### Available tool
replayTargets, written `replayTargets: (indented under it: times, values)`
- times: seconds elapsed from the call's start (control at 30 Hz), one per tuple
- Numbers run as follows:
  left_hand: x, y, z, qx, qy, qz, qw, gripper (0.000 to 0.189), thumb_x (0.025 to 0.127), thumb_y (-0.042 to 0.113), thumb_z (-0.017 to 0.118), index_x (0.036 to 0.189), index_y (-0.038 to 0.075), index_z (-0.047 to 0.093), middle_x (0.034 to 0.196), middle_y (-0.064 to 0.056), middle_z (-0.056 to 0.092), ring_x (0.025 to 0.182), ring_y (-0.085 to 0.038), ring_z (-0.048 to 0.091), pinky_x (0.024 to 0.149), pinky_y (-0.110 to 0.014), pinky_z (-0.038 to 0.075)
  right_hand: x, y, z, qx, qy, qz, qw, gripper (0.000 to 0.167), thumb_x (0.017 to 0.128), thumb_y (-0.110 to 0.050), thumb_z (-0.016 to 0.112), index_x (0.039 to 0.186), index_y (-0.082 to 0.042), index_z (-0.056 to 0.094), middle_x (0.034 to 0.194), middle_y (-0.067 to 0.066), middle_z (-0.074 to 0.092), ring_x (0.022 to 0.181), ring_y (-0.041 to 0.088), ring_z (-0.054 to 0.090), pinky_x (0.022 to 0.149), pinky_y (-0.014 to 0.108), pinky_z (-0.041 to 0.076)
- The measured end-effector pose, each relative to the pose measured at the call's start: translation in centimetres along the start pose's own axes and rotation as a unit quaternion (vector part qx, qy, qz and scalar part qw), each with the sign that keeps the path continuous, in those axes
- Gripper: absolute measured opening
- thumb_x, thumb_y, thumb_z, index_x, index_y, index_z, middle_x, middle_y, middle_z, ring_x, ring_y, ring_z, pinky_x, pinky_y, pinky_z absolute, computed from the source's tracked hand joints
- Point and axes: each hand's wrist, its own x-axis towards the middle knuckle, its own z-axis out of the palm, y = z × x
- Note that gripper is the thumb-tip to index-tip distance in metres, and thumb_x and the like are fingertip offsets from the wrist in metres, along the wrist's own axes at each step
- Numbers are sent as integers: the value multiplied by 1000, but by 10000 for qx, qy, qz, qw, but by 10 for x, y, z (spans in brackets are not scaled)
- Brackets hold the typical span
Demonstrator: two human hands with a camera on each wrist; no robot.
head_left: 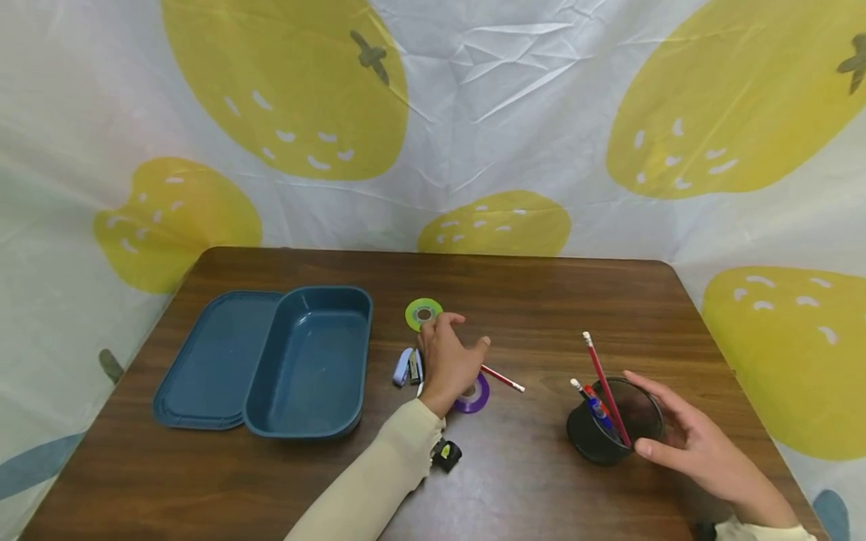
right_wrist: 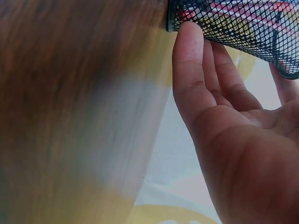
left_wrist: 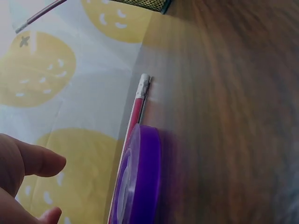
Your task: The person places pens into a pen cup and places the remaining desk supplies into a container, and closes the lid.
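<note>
1. Head view: the right grip point(head_left: 704, 451) curls round the mesh cup point(head_left: 645, 412), which seems to stand upright by the right edge of the counter point(head_left: 528, 481). Thumb and fingers take opposite sides of its wall, probably to steady it. A standing pencil point(head_left: 604, 383) and a blue pen point(head_left: 599, 413) lean against the rim, the mouth being too wide to keep them straight.

2. The left grip point(head_left: 449, 368) hovers mid-counter, fingers spread and, as far as I can see, with nothing in it. Just about it lie a green tape roll point(head_left: 411, 315) toward the back edge, a stapler point(head_left: 401, 368), a purple tape roll point(head_left: 482, 394) and a loose pencil point(head_left: 504, 378). Toward the left edge, the blue box point(head_left: 311, 368) sits close against its lid point(head_left: 216, 361), its hollow facing up.

3. Left wrist view: thumb and finger stand well apart, touching neither roll nor pencil. The purple tape roll lies flat, hence stable, and hides part of the loose pencil.

4. Right wrist view: a fingertip rests against the mesh, low near the base, where a light hold would probably tip the cup least.
</note>
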Motion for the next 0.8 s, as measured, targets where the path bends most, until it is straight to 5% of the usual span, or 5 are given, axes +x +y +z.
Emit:
replayTargets:
  times: [0.37,0.53,0.8]
  values:
    - [4,0,0,-74,-62,-153,9998,57,86,20,85,134,9,56,140,-22,46,137,-39,39,113,-51,39,0,1,1,58,-10,20,10000,84,92,16,67,165,-2,28,157,-8,50,126,3,64,85,27,62]
    - [9,0,1,282,-115,56,9995,56,86,20,86,134,7,61,140,-22,48,136,-40,41,114,-51,38,0,2,1,43,27,23,10000,84,92,16,67,165,-2,29,157,-11,49,126,3,64,86,26,62]
    - [16,-4,1,1002,-637,565,9913,47,93,25,79,133,2,69,139,-17,63,133,-34,51,114,-48,39,0,2,1,47,1,-30,10000,84,92,16,66,165,-1,28,161,-13,44,127,3,63,87,26,62]
